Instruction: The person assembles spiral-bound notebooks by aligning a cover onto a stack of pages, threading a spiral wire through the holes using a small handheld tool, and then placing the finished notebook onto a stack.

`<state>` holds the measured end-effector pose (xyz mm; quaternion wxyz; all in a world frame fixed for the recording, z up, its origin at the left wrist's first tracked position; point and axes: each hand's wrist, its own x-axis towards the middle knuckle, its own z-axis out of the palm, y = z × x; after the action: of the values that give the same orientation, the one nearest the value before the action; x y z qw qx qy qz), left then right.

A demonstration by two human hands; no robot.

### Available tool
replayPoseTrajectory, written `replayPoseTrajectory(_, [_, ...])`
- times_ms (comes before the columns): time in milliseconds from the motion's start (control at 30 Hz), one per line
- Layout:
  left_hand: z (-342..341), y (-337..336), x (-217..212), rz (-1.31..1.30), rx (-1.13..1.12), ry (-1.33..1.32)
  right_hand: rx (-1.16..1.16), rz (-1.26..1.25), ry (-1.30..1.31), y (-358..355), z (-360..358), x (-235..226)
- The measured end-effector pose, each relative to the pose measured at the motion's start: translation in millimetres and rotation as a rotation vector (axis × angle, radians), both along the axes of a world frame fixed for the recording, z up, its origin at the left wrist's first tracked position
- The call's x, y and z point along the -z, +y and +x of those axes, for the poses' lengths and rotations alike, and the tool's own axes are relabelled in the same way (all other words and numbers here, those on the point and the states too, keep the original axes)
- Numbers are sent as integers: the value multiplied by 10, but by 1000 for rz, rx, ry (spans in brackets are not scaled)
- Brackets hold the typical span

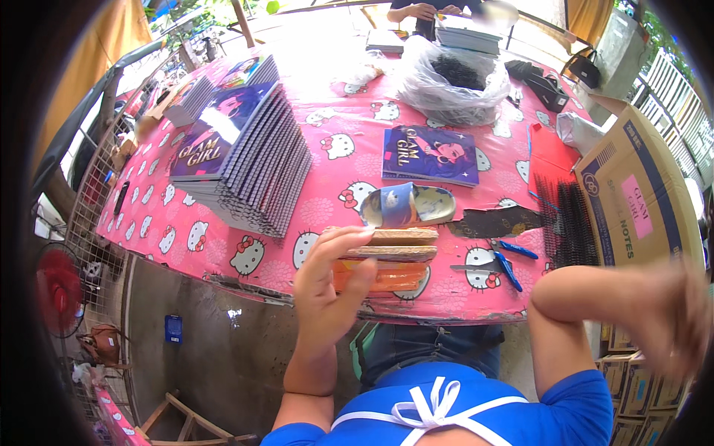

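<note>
My left hand point(331, 279) is at the left end of a small stack of wooden blocks with orange sides point(401, 275) near the table's front edge. Its fingers and thumb are apart, and I see nothing held between them. Far to the right, my right hand point(673, 320) is raised beside a large cardboard box point(639, 186); motion smears its fingers. Just behind the blocks lies a blue slide sandal point(409, 206). A purple spiral-type notebook point(431, 154) lies flat beyond it. Blue-handled pliers point(507, 271) and a knife-like blade point(476, 267) rest right of the blocks.
A tall stack of notebooks point(253, 163) stands at the left. Black binding coils point(573, 223) lie against the box. Further back is a plastic bag of black coils point(454, 82). Across the pink table point(327, 178), another person's hands point(424, 11) work near more notebooks.
</note>
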<state>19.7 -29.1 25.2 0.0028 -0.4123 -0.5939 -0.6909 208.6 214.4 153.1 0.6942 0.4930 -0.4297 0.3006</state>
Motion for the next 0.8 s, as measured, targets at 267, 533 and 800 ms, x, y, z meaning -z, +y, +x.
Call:
replayPoseTrajectory(267, [-88,188,407,-639,-296,452,1443,-420,-2042,1604,-2000,2058])
replayPoseTrajectory(533, [-112,136,344,-572,-267,306,1595,-375,-1881,1566,-2032,2425])
replayPoseTrajectory(800, [-230,251,172,137,-316,-179,694,-610,-1406,540,-1038,1610])
